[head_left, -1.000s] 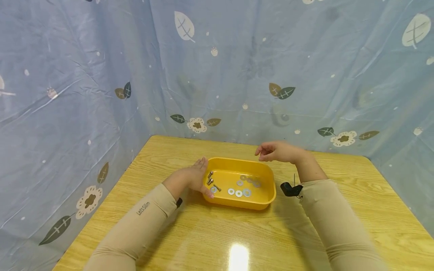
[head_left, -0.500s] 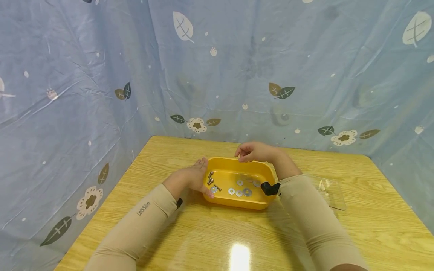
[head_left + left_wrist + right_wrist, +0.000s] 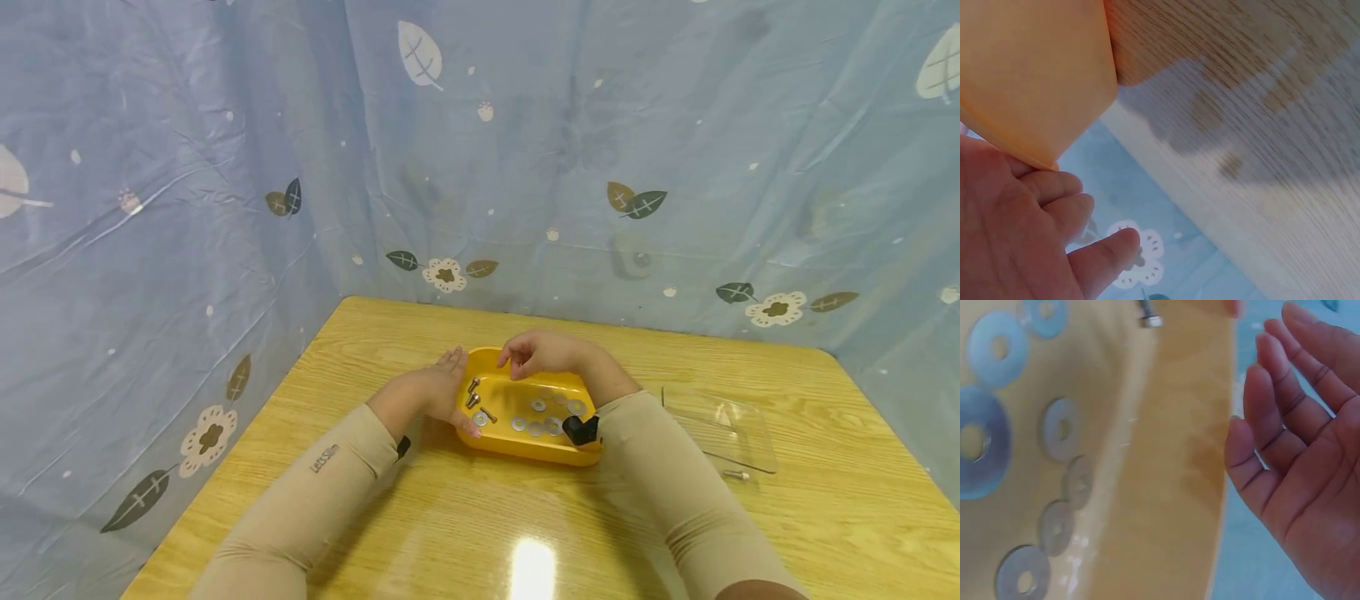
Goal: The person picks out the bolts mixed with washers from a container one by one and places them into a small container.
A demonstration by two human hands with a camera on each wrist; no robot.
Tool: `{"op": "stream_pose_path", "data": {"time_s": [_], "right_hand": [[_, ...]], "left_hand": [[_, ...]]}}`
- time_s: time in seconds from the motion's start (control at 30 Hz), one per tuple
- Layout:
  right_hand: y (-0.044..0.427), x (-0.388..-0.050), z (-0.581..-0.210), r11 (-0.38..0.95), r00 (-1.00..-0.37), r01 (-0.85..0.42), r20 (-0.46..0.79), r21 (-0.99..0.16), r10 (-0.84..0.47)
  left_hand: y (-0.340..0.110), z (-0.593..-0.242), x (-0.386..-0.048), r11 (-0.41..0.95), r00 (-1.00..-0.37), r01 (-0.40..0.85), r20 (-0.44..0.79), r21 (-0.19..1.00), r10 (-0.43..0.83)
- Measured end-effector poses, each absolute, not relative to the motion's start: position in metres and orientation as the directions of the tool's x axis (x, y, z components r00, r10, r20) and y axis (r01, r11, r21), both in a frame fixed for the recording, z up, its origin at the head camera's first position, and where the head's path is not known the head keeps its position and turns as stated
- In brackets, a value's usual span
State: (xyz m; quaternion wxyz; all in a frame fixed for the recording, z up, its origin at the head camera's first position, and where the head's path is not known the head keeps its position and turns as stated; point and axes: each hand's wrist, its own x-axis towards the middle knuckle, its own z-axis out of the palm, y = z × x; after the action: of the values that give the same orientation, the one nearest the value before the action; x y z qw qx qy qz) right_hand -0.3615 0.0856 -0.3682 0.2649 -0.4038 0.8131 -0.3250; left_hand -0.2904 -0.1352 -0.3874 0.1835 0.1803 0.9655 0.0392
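A shallow yellow plastic tray point(image 3: 525, 450) stands on the wooden table. Flat metal washers point(image 3: 519, 423) lie across its floor, and a few screws point(image 3: 488, 414) lie near its left end. My left hand point(image 3: 427, 392) rests at that end, fingers outstretched along the side and thumb over the near corner; in the left wrist view the fingers point(image 3: 1069, 215) touch the rim. My right hand point(image 3: 547, 354) hovers over the far side of the tray, fingers loosely bent. Nothing shows in it in the right wrist view, where a screw point(image 3: 1151, 321) appears in the tray.
To the right, partly behind my right forearm, a clear plastic sheet or box point(image 3: 738, 433) is on the table. A single screw point(image 3: 736, 475) lies near its front edge. A patterned blue curtain point(image 3: 517, 167) hangs behind and to the left of the table point(image 3: 450, 525).
My right hand has moved left over the tray and slightly lower, uncovering the clear plastic piece and the screw at right. My left hand has stayed at the tray's left end.
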Motion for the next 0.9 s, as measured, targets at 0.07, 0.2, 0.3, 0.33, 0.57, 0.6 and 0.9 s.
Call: {"op": "stream_pose_path", "data": {"time_s": [0.07,0.2,0.3,0.33,0.57,0.6,0.9], "right_hand": [[0.082,-0.363,-0.374,0.471,-0.519,-0.492,-0.188,-0.732,-0.834],[0.076,-0.365,-0.388,0.483,-0.486,-0.515,-0.223,-0.708,-0.845],[0.073,-0.365,-0.396,0.483,-0.458,-0.503,-0.253,-0.717,-0.852],[0.072,-0.365,-0.398,0.480,-0.449,-0.495,-0.260,-0.724,-0.855],[0.067,-0.366,-0.403,0.435,-0.405,-0.485,-0.246,-0.759,-0.881],[0.066,-0.367,-0.403,0.428,-0.397,-0.480,-0.246,-0.766,-0.884],[0.063,-0.372,-0.414,0.427,-0.362,-0.455,-0.276,-0.781,-0.890]], "left_hand": [[-0.135,-0.387,-0.291,0.931,-0.867,0.335,-0.341,0.143,0.364],[-0.134,-0.386,-0.290,0.932,-0.866,0.339,-0.345,0.128,0.362],[-0.134,-0.385,-0.289,0.931,-0.864,0.345,-0.346,0.121,0.365],[-0.134,-0.385,-0.289,0.930,-0.863,0.346,-0.347,0.121,0.366],[-0.133,-0.383,-0.287,0.929,-0.864,0.348,-0.341,0.124,0.369],[-0.133,-0.383,-0.288,0.929,-0.866,0.349,-0.337,0.123,0.370],[-0.134,-0.386,-0.290,0.932,-0.864,0.344,-0.350,0.113,0.362]]}}
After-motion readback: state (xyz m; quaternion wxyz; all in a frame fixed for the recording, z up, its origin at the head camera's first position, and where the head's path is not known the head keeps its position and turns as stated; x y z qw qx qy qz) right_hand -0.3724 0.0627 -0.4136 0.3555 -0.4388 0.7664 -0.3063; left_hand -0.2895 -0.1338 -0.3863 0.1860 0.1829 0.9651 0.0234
